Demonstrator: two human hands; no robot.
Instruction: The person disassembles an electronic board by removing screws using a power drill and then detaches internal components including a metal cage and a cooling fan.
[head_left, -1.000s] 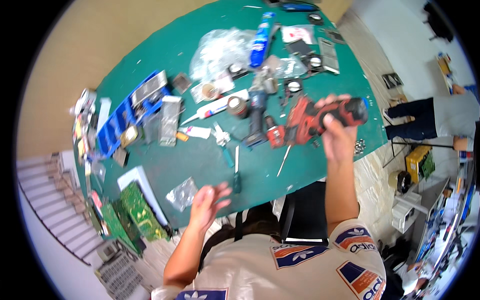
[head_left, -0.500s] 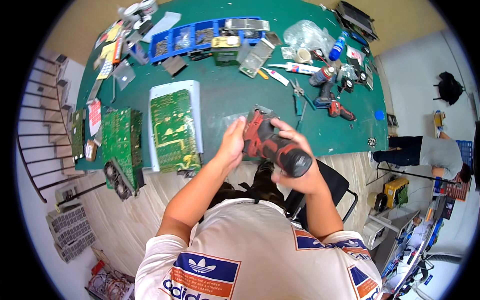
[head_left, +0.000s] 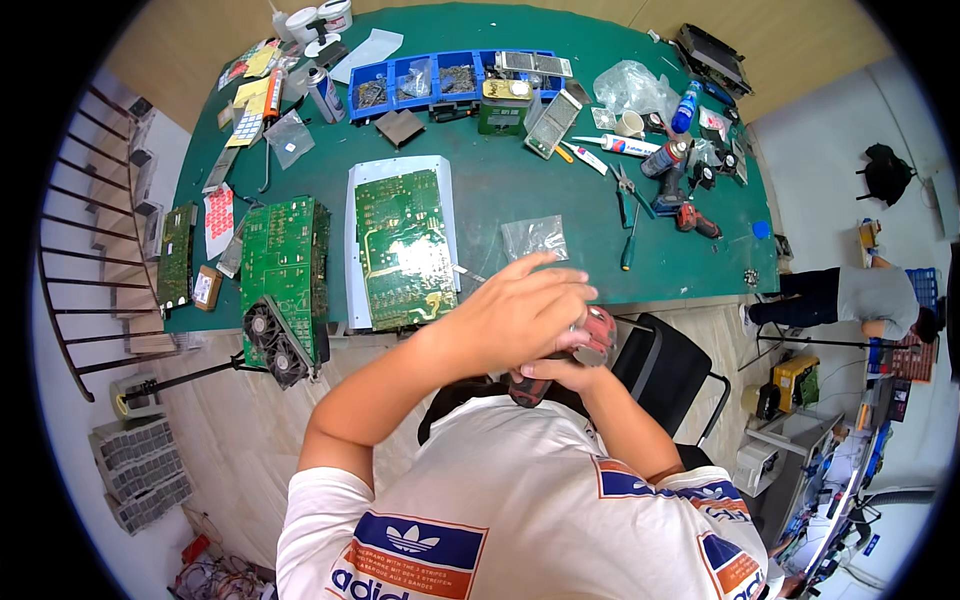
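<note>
A red and black cordless drill (head_left: pixel 598 335) is held close to my body, just off the near edge of the green table. My right hand (head_left: pixel 577 376) grips it from below, its fingers partly hidden. From the left, my left hand (head_left: pixel 525 312) reaches across with curled fingers against the drill's upper part, covering much of it. A small clear plastic bag (head_left: pixel 535 238) lies on the table just beyond my left hand. To the left, a green circuit board (head_left: pixel 405 245) rests on a pale metal plate (head_left: pixel 354 200).
Another circuit board (head_left: pixel 280 250) with black fans (head_left: pixel 277 340) overhangs the near edge. Blue parts bins (head_left: pixel 435 95) and a green tin (head_left: pixel 505 108) stand farther back. Pliers (head_left: pixel 627 195), a screwdriver (head_left: pixel 629 250) and a second drill (head_left: pixel 690 215) lie right. A black chair (head_left: pixel 660 365) stands beside me. Another person (head_left: pixel 870 300) is far right.
The drill has come closer to my body and turned. My left hand has swung over its upper part, and the plastic bag on the table is now uncovered. The view has shifted slightly.
</note>
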